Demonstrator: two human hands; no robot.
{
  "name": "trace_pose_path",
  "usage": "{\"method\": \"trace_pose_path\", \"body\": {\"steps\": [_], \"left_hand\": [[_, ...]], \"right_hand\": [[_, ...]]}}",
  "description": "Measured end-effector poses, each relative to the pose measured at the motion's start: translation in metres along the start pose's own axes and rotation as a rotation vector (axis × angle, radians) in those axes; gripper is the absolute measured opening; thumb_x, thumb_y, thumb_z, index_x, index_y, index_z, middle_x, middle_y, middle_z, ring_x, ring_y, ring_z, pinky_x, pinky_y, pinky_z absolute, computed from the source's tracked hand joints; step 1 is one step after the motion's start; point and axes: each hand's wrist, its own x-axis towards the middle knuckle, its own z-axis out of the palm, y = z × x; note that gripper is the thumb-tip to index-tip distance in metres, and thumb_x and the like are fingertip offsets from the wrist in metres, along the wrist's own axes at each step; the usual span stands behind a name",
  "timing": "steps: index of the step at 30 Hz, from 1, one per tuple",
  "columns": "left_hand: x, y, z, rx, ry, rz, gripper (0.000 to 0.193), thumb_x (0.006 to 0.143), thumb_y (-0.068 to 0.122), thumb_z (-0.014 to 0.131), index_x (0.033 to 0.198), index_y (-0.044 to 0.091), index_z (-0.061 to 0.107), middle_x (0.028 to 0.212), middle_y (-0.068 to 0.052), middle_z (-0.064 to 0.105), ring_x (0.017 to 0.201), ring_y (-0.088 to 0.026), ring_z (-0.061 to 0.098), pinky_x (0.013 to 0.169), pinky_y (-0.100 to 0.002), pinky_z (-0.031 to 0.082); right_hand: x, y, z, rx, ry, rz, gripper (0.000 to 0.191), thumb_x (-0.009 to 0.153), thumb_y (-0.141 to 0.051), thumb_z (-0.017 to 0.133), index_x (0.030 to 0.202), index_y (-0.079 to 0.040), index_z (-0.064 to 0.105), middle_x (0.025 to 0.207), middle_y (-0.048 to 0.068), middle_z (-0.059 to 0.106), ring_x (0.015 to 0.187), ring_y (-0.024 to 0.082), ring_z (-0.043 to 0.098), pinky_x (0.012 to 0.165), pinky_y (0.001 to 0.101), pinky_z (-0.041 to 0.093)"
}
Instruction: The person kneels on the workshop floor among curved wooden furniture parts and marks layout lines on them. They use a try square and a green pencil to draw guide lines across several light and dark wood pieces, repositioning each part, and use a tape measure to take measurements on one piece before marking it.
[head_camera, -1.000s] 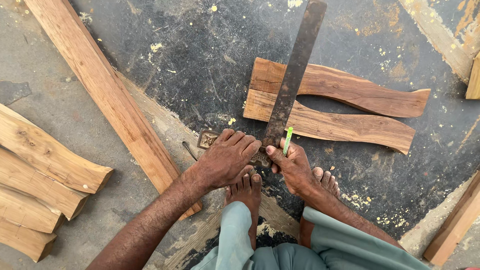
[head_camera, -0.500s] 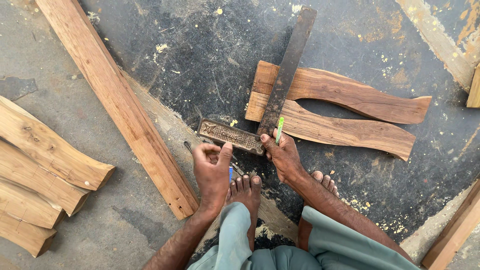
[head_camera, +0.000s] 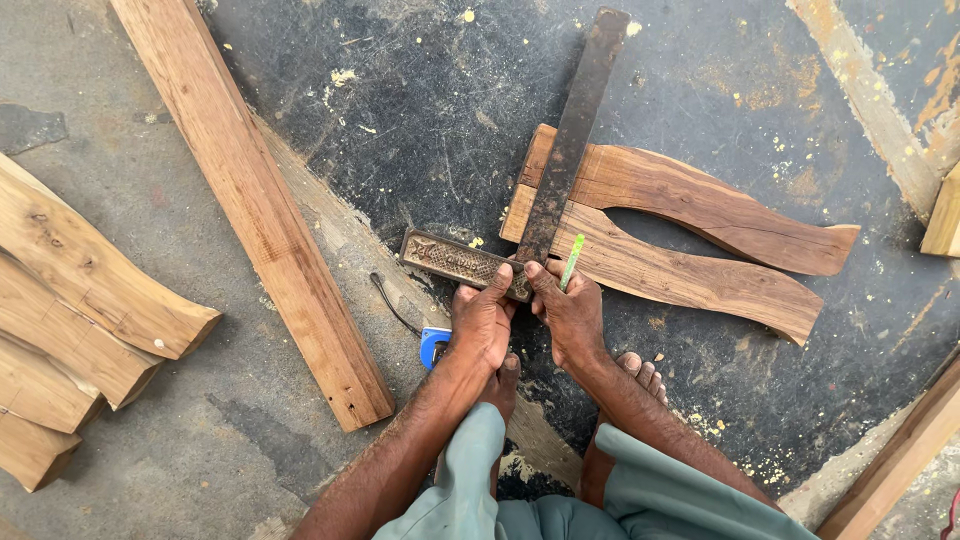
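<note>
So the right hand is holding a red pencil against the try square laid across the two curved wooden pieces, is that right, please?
Not quite: the pencil is green, not red, as the head view shows. The rest holds: the right hand holds it against the try square, whose long dark blade lies across the two curved wooden pieces.

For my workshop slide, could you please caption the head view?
Both hands, left hand and right hand, press a dark metal try square across two curved brown wooden pieces on the floor.
</note>
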Motion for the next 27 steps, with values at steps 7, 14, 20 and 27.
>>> {"method": "trace_pose_path", "body": {"steps": [7, 14, 20, 27], "left_hand": [[0.004, -0.003, 0.013, 0.003, 0.044, 0.022, 0.027, 0.086, 0.015, 0.083, 0.107, 0.005, 0.067, 0.103, -0.009, 0.074, 0.097, -0.02, 0.072, 0.091, -0.035, 0.059], [0.013, 0.0, 0.021, -0.029, 0.017, 0.061, 0.03, 0.087, 0.01, 0.079, 0.111, 0.003, 0.063, 0.107, -0.011, 0.073, 0.096, -0.02, 0.074, 0.086, -0.032, 0.065], [0.012, 0.001, 0.023, 0.044, 0.065, 0.083, 0.029, 0.089, 0.009, 0.078, 0.112, 0.004, 0.063, 0.105, -0.009, 0.072, 0.097, -0.018, 0.073, 0.085, -0.032, 0.064], [0.013, -0.001, 0.024, 0.036, 0.042, 0.104, 0.028, 0.09, 0.01, 0.079, 0.111, 0.002, 0.063, 0.106, -0.011, 0.071, 0.097, -0.02, 0.073, 0.086, -0.035, 0.064]], "right_hand": [[-0.015, -0.012, -0.002, -0.478, 0.27, -0.164, 0.04, 0.093, -0.032, 0.078, 0.121, -0.002, 0.076, 0.07, 0.003, 0.07, 0.054, 0.007, 0.058, 0.046, 0.0234, 0.045], [0.013, -0.042, -0.026, -0.957, 0.116, -0.58, 0.052, 0.098, -0.035, 0.073, 0.138, -0.003, 0.064, 0.126, 0.021, 0.071, 0.103, 0.026, 0.075, 0.081, 0.0399, 0.063], [0.023, -0.052, -0.026, -0.992, 0.032, -0.489, 0.052, 0.098, -0.038, 0.069, 0.14, -0.007, 0.064, 0.132, 0.019, 0.071, 0.117, 0.029, 0.071, 0.092, 0.0438, 0.059], [0.026, -0.055, -0.025, -1.024, 0.041, -0.424, 0.052, 0.097, -0.041, 0.069, 0.139, -0.011, 0.065, 0.128, 0.016, 0.073, 0.114, 0.026, 0.073, 0.092, 0.0426, 0.059]]}}
